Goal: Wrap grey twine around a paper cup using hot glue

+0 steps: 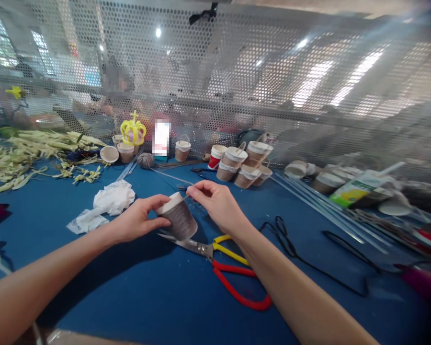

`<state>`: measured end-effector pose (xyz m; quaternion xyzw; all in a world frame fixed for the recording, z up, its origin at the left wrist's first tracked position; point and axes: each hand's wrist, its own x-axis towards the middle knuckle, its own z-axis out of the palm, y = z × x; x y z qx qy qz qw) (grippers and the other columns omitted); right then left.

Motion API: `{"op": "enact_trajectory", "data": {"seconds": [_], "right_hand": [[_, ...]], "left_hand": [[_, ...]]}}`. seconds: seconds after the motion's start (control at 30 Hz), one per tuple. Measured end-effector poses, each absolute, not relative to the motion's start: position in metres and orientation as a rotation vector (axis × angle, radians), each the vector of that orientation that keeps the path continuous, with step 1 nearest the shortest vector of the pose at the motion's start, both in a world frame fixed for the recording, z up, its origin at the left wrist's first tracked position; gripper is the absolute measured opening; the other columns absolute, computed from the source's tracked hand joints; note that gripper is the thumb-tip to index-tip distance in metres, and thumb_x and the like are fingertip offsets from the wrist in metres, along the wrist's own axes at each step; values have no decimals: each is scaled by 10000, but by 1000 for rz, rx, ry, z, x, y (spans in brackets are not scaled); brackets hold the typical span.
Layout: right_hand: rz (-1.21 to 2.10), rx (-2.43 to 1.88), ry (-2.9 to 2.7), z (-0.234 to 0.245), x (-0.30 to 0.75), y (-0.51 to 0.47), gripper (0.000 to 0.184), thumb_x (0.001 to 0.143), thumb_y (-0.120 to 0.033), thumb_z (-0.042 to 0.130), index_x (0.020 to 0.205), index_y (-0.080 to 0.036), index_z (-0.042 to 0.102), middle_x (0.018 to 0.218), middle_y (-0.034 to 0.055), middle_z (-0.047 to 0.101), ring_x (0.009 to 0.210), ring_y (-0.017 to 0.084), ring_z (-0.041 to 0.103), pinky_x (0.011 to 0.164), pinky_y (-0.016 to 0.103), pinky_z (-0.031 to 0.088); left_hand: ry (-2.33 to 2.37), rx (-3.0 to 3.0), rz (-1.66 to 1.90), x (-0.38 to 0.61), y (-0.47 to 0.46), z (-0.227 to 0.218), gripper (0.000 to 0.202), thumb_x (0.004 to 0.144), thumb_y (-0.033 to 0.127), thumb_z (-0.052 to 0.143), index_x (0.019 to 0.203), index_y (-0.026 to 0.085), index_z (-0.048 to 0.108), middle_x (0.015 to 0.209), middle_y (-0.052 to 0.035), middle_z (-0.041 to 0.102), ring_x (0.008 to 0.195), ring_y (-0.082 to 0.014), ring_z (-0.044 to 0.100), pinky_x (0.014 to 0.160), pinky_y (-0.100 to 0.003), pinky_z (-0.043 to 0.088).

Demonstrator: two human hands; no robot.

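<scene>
My left hand (141, 218) grips a paper cup (180, 221) by its left side, thumb and fingers around the white rim. Grey-brown yarn is wound around most of the cup, which tilts to the left above the table. Close to the rim, my right hand (217, 203) pinches the yarn strand (172, 177) between thumb and forefinger. That strand runs back to a grey yarn ball (145, 160). Just below the cup lie scissors (203, 248) with one yellow and one red handle, partly under my right forearm.
Several wrapped cups (233, 165) stand stacked at the back, near a yellow crown (133, 129) and a lit phone (161, 138). Crumpled white tissue (114, 197) lies left, with dried husks (32, 148) beyond. Clear rods (323, 206) and black cord (290, 244) lie right. A perforated metal screen (215, 72) borders the table.
</scene>
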<state>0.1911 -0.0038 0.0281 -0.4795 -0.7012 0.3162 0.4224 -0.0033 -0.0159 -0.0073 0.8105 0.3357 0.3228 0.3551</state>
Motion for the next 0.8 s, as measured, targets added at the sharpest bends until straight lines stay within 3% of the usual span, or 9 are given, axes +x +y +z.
{"op": "enact_trajectory", "data": {"seconds": [0.6,0.8], "right_hand": [[1025,-1116,-1644,15,188,-2,168,708,-319,573,683,-157,538,655,-14,555,616,107,531,637,266,451],[1023,-1129,-1683,17,186,-7,193,750,-340,527,688,-162,486,634,-37,485,575,87,460,573,237,402]], "left_hand": [[806,2115,864,-2,-23,-3,281,777,223,551,1050,169,507,934,-28,605,843,-152,547,768,-255,427],[768,2099,876,-2,-26,-2,261,781,210,550,1036,174,510,931,-23,604,842,-141,546,758,-237,428]]}}
